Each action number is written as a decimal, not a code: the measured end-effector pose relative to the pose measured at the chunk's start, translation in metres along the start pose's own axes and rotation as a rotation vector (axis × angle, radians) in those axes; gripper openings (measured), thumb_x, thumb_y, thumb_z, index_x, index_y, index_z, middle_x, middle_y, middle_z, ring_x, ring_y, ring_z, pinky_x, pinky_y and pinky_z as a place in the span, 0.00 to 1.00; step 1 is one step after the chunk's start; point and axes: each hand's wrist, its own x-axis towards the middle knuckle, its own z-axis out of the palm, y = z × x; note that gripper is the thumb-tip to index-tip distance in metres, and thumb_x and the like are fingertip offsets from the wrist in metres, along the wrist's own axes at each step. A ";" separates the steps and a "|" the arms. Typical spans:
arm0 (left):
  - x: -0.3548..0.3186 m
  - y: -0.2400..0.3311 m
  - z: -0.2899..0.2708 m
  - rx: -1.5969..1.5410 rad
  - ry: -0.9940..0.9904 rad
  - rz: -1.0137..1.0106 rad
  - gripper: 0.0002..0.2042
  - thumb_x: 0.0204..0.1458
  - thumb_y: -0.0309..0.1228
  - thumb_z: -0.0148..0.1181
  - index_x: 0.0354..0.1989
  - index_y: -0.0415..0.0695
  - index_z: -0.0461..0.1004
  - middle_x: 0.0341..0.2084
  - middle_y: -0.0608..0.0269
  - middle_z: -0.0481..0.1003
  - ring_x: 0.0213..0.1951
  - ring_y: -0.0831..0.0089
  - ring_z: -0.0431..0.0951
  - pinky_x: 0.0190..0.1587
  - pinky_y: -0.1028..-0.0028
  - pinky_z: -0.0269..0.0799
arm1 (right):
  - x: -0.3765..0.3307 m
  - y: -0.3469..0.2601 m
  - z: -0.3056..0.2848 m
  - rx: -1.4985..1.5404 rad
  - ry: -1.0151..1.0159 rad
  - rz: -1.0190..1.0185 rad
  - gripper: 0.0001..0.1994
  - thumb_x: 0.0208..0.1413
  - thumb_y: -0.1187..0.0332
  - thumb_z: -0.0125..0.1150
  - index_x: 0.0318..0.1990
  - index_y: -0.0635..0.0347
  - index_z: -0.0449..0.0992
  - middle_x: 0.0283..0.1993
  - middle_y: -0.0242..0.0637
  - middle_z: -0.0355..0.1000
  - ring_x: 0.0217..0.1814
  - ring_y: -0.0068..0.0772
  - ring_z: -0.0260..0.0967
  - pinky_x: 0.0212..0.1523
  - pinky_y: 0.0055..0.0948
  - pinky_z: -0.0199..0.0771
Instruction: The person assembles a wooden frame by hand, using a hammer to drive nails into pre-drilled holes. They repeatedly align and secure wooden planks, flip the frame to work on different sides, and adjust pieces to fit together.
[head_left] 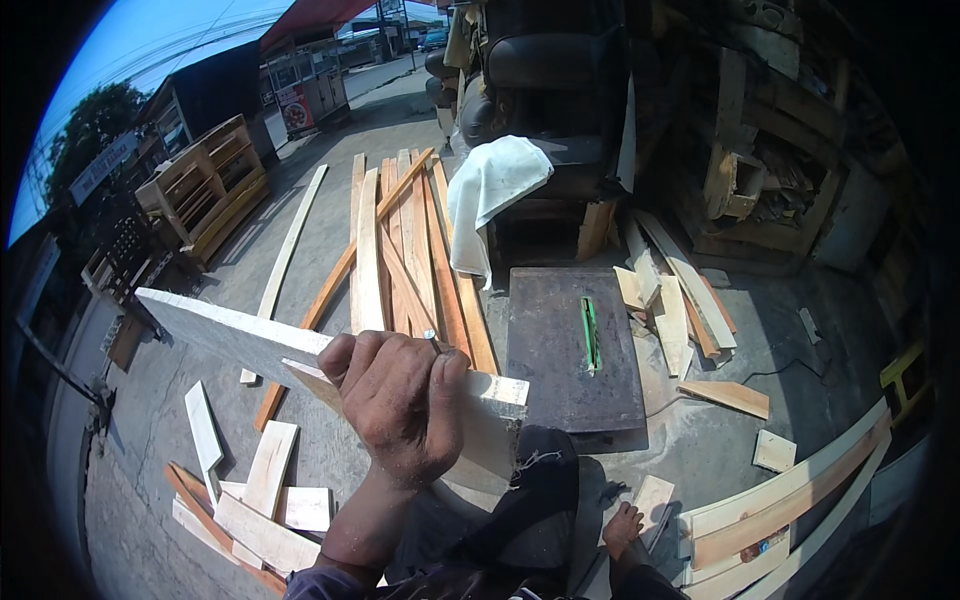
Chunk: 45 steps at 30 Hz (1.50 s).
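Note:
My left hand (400, 405) is closed around the upper edge of a long pale wooden board (230, 325), held tilted in front of me. A narrower strip of wood (310, 383) lies against its near face. Between thumb and forefinger pokes a thin dark stick with a shiny tip (430, 335), its kind unclear. Low on the right, my right hand (622, 530) has its fingers curled at the side of a short pale wood piece (655, 497). Beyond my knee stands a dark square worktop (545, 330) with a green-edged slot (590, 335).
Long planks (405, 260) lie heaped on the concrete ahead. Offcuts (265, 530) are scattered left, more boards (790, 510) lie right. A white cloth (495, 180) drapes off a dark padded chair (555, 100). A cable (780, 372) crosses the floor. A wooden rack (205, 190) stands far left.

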 end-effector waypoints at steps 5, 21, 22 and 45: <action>-0.001 -0.001 -0.012 -0.044 0.034 0.000 0.06 0.52 0.27 0.66 0.25 0.42 0.80 0.21 0.63 0.77 0.29 0.67 0.73 0.53 0.62 0.56 | 0.001 0.013 -0.040 0.099 -0.101 -0.066 0.22 0.52 0.64 0.65 0.55 0.60 0.77 0.59 0.52 0.75 0.64 0.57 0.73 0.61 0.52 0.76; 0.006 0.003 -0.090 -0.180 -0.047 0.000 0.05 0.53 0.26 0.68 0.27 0.42 0.79 0.23 0.64 0.76 0.31 0.66 0.73 0.52 0.62 0.56 | -0.327 -0.072 -0.578 0.627 0.644 -1.129 0.28 0.73 0.50 0.53 0.64 0.68 0.72 0.26 0.33 0.71 0.22 0.22 0.66 0.27 0.27 0.69; 0.006 0.005 -0.095 -0.186 -0.058 -0.002 0.05 0.52 0.26 0.68 0.27 0.42 0.79 0.23 0.65 0.77 0.31 0.66 0.73 0.52 0.62 0.56 | -0.341 -0.083 -0.593 0.486 0.759 -1.206 0.27 0.72 0.53 0.54 0.66 0.67 0.72 0.27 0.35 0.73 0.22 0.22 0.67 0.28 0.27 0.69; -0.006 0.016 -0.138 -0.165 -0.060 0.049 0.06 0.54 0.29 0.69 0.27 0.44 0.79 0.23 0.66 0.77 0.31 0.67 0.73 0.50 0.63 0.56 | -0.416 -0.103 -0.627 0.418 0.970 -1.322 0.23 0.69 0.65 0.60 0.69 0.59 0.72 0.31 0.43 0.80 0.31 0.32 0.81 0.33 0.36 0.83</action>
